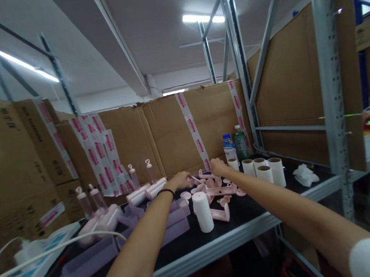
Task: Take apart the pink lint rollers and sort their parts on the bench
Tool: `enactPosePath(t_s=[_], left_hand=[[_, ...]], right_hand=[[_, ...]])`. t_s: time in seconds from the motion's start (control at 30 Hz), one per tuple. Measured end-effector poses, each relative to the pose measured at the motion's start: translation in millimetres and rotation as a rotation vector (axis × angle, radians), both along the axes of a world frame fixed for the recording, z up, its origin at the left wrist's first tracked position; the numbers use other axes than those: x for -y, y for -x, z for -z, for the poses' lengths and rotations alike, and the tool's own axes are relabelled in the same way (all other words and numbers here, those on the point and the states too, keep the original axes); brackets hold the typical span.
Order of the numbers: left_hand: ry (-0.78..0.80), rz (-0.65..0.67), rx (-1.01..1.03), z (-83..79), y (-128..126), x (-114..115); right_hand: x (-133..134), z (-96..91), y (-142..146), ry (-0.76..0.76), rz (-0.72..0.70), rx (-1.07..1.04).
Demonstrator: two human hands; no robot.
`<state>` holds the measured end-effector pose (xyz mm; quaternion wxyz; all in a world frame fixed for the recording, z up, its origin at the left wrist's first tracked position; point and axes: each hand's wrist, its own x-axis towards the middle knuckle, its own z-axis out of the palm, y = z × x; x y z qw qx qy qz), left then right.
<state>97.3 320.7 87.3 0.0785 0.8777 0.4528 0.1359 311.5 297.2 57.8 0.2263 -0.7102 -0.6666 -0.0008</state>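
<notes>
Left hand [179,180] stretched forward, right hand [219,167] curled, both at pink parts [221,191]; cannot tell whether holding any.

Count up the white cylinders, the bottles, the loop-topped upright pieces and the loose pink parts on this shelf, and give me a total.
White cylinders: 6
Bottles: 2
Loop-topped upright pieces: 4
Loose pink parts: overlapping and partly hidden, so not countable
Total, without the pink parts: 12
</notes>
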Motion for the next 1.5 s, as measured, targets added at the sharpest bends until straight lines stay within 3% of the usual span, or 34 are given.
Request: enactPosePath(t_s=[0.17, 0.23, 0.33, 0.5, 0.63, 0.7, 0.8, 0.87, 0.97, 1.1, 1.3, 1.5], left_hand=[[-0.112, -0.006, 0.088, -16.9, -0.9, 18.0], [-0.179, -0.015, 0.162, -25.6, 4.3, 39.4], [-0.240, 0.007, 0.258, -29.0, 13.6, 88.8], [-0.246, 0.071, 0.396, -3.3, 15.4, 165.3], [-0.189, 0.118, 0.577, 14.4, 12.9, 178.2], [-0.172, 0.089, 0.727, 16.9, 18.0, 178.4], [-0.158, 0.020, 0.978, 19.4, 29.7, 187.2], [-0.094, -0.003, 1.201, 22.9, 34.8, 198.7], [0.083, -0.004, 1.511, 29.4, 34.8, 211.6], [0.188, -0.003, 1.608, 30.9, 25.0, 196.2], [0.262, -0.089, 1.635, 19.5, -4.9, 122.7], [0.377, -0.130, 1.459, 15.5, -26.5, 67.0]], right_hand=[[10.4, -2.4, -1.6, -0.003, 0.020, 0.049], [18.1, -1.5, -2.3, -0.015, 0.026, 0.055], [34.5, 1.3, -0.8, -0.036, 0.027, 0.053], [77.2, -6.0, 12.1, -0.191, -0.024, 0.029], [131.7, -16.3, 20.9, -0.418, -0.103, -0.019], [163.3, -15.2, 22.6, -0.585, -0.178, -0.159], [203.6, -3.8, 27.6, -0.757, -0.417, -0.578], [218.6, 7.0, 35.2, -0.689, -0.599, -0.825], [218.8, 20.7, 49.2, -0.526, -0.773, -1.025], [187.4, 28.8, 56.4, -0.484, -0.765, -1.127], [121.2, 28.1, 41.4, -0.548, -0.515, -1.281], [80.0, 21.1, 25.8, -0.541, -0.458, -1.326]])
